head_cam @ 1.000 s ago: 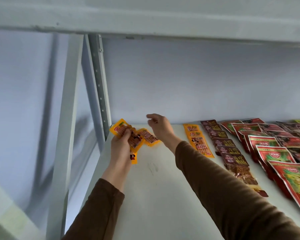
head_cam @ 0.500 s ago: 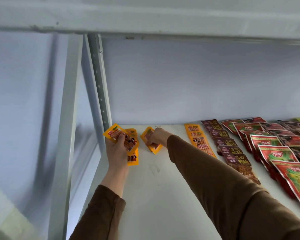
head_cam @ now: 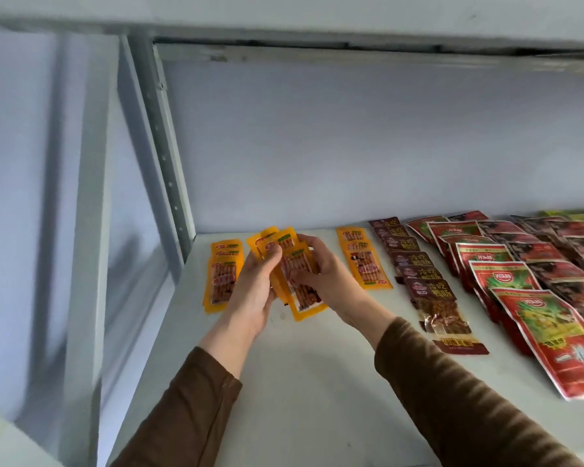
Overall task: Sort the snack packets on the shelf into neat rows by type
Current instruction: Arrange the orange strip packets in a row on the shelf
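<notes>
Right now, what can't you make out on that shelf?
- How many orange packets are held: fanned, covered by the left hand and right hand.
- Far-right rows of red packets: cut off by the frame edge.
- Small print: blurred.

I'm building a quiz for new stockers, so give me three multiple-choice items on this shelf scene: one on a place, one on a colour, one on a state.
1. Where does the finished orange row lie?
A. Left of the brown row
B. Right of the red row
C. On the upper shelf

2. What colour are the held packets?
A. Green
B. Orange
C. Blue

3. How are those packets held?
A. Lying untouched
B. By one hand only
C. By both hands

Answers: 1 A, it lies just left of the brown row. 2 B, their edges are orange. 3 C, the left hand and right hand both close on them.
</notes>
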`<state>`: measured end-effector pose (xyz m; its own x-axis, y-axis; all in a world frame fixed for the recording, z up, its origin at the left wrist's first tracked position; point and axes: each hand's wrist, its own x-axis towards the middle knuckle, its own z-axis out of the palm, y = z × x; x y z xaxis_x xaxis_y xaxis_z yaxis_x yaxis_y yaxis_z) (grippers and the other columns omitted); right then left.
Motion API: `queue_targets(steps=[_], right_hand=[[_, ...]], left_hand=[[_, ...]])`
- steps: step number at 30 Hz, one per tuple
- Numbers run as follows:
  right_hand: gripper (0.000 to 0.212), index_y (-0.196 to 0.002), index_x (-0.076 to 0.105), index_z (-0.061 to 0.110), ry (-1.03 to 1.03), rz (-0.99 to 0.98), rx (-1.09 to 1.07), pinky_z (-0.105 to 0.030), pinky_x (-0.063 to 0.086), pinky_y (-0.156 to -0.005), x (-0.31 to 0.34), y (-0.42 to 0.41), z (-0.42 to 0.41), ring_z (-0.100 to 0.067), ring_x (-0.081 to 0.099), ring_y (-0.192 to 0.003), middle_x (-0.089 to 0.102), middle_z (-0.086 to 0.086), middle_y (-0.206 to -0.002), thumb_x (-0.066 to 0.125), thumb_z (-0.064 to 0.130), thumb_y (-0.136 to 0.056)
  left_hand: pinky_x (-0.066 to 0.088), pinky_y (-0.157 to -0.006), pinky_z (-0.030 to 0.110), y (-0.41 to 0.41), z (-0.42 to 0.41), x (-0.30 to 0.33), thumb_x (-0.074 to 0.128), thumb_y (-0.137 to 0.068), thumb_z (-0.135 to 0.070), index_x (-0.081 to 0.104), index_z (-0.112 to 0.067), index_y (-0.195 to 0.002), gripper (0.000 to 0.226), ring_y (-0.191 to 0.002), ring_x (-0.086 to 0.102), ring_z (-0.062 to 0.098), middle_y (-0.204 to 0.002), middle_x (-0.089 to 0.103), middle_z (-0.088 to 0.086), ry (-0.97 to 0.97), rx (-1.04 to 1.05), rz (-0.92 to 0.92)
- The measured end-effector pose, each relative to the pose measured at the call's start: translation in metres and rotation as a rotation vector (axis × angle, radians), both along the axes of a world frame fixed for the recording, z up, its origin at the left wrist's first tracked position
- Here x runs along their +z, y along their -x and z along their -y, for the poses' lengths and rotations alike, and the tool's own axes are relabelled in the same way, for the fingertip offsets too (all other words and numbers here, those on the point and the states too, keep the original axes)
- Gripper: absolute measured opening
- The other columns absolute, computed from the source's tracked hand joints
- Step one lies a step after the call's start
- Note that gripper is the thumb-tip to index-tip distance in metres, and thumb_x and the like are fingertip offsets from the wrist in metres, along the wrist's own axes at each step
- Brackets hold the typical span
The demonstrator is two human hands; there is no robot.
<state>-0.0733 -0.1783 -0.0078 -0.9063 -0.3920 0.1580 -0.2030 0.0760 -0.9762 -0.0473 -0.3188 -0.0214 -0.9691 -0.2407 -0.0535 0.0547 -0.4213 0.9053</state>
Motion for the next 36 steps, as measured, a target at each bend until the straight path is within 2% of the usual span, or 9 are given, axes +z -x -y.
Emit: queue_targets(steps=[11,15,18,20,24,28,31,33,36], right_hand=[[0.071,-0.148,0.043,0.030,-0.077,0.064,-0.187,-0.020,0.058,-0.079,-0.023,-0.022,-0.077,-0.018,0.059,-0.116,0.044,-0.002,-0.132,0.068,0.000,-0.090],[0.072,-0.153,0.037,0.030,-0.223,0.002,-0.255,-0.022,0.051,-0.093,-0.030,-0.028,-0.104,-0.017,0.052,-0.126,0.044,0.001,-0.141,0.069,0.010,-0.091],[0.064,-0.155,0.032,0.031,-0.391,-0.052,-0.279,-0.027,0.051,-0.096,-0.032,-0.030,-0.124,-0.013,0.053,-0.126,0.047,0.009,-0.144,0.061,0.023,-0.098],[0.063,-0.155,0.031,0.032,-0.522,-0.102,-0.307,-0.037,0.052,-0.099,-0.032,-0.029,-0.133,-0.016,0.057,-0.124,0.054,0.007,-0.143,0.057,0.024,-0.099],[0.067,-0.156,0.023,0.032,-0.753,-0.179,-0.453,-0.036,0.050,-0.090,-0.032,-0.024,-0.142,-0.026,0.055,-0.126,0.046,-0.002,-0.149,0.054,0.020,-0.098],[0.057,-0.148,0.032,0.029,-0.874,-0.270,-0.500,-0.030,0.043,-0.069,-0.034,-0.017,-0.140,-0.029,0.063,-0.100,0.053,-0.001,-0.116,0.054,0.021,-0.096],[0.052,-0.144,0.036,0.026,-0.964,-0.330,-0.490,-0.034,0.044,-0.077,-0.034,-0.013,-0.135,-0.027,0.061,-0.101,0.056,-0.002,-0.109,0.055,0.025,-0.096],[0.046,-0.140,0.041,0.025,-0.994,-0.346,-0.491,-0.037,0.044,-0.085,-0.034,-0.011,-0.133,-0.027,0.061,-0.103,0.058,-0.003,-0.109,0.054,0.029,-0.096],[0.037,-0.132,0.049,0.025,-1.049,-0.343,-0.495,-0.040,0.042,-0.093,-0.036,-0.011,-0.133,-0.027,0.059,-0.110,0.060,-0.002,-0.114,0.053,0.036,-0.097]], left_hand=[[0.058,-0.060,0.025,0.012,-0.071,-0.005,0.063,-0.097,-0.006,0.065,-0.020,-0.116,0.023,-0.082,0.075,0.012,-0.098,0.078,0.001,0.059,-0.148,0.054],[0.059,-0.063,0.026,0.018,-0.097,-0.009,0.059,-0.097,0.002,0.063,-0.017,-0.120,0.030,-0.091,0.075,0.015,-0.107,0.077,0.005,0.141,-0.204,0.053],[0.061,-0.084,0.040,0.028,-0.115,-0.017,0.061,-0.095,0.004,0.059,-0.012,-0.122,0.032,-0.105,0.072,0.028,-0.114,0.074,0.011,0.249,-0.201,0.088],[0.055,-0.097,0.051,0.034,-0.126,-0.022,0.068,-0.091,0.001,0.055,-0.012,-0.119,0.034,-0.107,0.070,0.032,-0.114,0.072,0.014,0.319,-0.166,0.140],[0.056,-0.095,0.047,0.046,-0.137,-0.026,0.074,-0.085,-0.015,0.060,-0.017,-0.111,0.029,-0.102,0.070,0.027,-0.107,0.073,0.007,0.548,-0.141,0.163],[0.058,-0.088,0.042,0.056,-0.137,-0.029,0.075,-0.086,-0.019,0.062,-0.018,-0.105,0.023,-0.096,0.070,0.022,-0.102,0.073,0.002,0.758,-0.122,0.131],[0.053,-0.075,0.033,0.063,-0.131,-0.032,0.081,-0.083,-0.021,0.056,-0.021,-0.097,0.029,-0.090,0.070,0.020,-0.095,0.071,-0.001,0.873,-0.056,0.109],[0.054,-0.082,0.037,0.067,-0.128,-0.033,0.082,-0.082,-0.026,0.057,-0.020,-0.104,0.034,-0.095,0.069,0.022,-0.100,0.073,0.001,0.938,-0.047,0.118],[0.046,-0.093,0.041,0.071,-0.125,-0.036,0.076,-0.083,-0.049,0.059,-0.024,-0.115,0.044,-0.114,0.056,0.026,-0.113,0.069,-0.001,1.274,-0.023,0.166]])
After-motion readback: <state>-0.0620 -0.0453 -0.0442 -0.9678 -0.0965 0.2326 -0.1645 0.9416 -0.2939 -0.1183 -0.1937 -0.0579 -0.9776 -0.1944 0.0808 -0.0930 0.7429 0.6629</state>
